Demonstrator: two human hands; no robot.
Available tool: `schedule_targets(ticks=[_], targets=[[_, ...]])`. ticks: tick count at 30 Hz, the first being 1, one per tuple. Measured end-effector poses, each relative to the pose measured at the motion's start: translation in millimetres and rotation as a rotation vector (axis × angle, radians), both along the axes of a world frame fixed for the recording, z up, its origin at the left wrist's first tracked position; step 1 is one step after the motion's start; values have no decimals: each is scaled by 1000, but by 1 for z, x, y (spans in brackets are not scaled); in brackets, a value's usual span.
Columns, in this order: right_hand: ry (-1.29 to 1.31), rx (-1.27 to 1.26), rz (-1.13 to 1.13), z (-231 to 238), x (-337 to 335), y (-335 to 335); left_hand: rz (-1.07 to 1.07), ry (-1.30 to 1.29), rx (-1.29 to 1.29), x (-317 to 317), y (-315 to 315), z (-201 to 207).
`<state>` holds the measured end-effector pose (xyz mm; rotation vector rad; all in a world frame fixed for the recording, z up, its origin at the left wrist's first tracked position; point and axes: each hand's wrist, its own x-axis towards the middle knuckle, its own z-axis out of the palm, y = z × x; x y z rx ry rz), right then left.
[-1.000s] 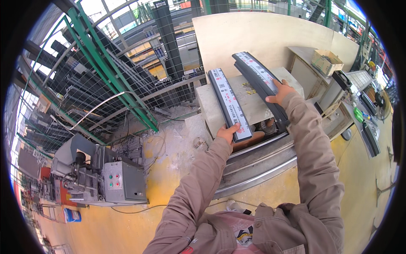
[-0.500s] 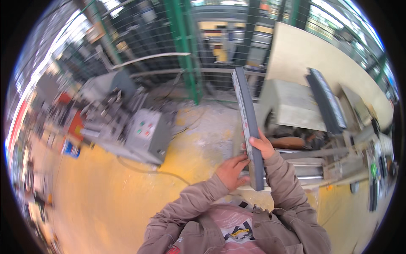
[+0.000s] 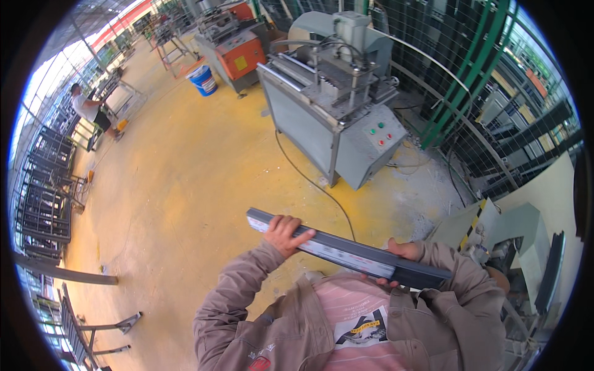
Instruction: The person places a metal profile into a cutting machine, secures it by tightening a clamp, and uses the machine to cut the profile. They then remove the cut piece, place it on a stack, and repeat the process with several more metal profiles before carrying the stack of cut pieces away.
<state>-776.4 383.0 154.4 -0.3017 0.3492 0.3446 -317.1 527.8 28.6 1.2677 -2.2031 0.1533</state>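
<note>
Gripping a long dark metal profile [image 3: 346, 252] near its left end, the left hand [image 3: 286, 231] curls its fingers over the top edge, holding it level across the chest above the yellow floor [image 3: 185, 185]. Toward its other end the right hand [image 3: 405, 250] clasps it, fingers mostly hidden. It looks rigid, fairly light and smooth-faced, so two spread grips seem wise against swinging.

- I'm on a factory workshop floor: yellow-painted concrete [image 3: 185, 173], dusty near the machines.
- Grey machine with a button panel [image 3: 337, 117], orange machine [image 3: 238, 49] behind it.
- Green steel racking behind wire mesh [image 3: 476, 68].
- Metal frame racks [image 3: 43, 198]; another worker [image 3: 86, 108] at a bench.
</note>
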Motion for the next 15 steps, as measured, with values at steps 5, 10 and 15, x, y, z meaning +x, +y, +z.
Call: schedule_targets(ticks=[5, 10, 15], targets=[[55, -33, 190, 43, 23, -53, 367, -141, 91, 161, 106, -76], [203, -735, -208, -18, 111, -133, 787, 165, 462, 219, 147, -91], [295, -605, -809, -128, 302, -154, 586, 873, 834, 209, -3, -59]])
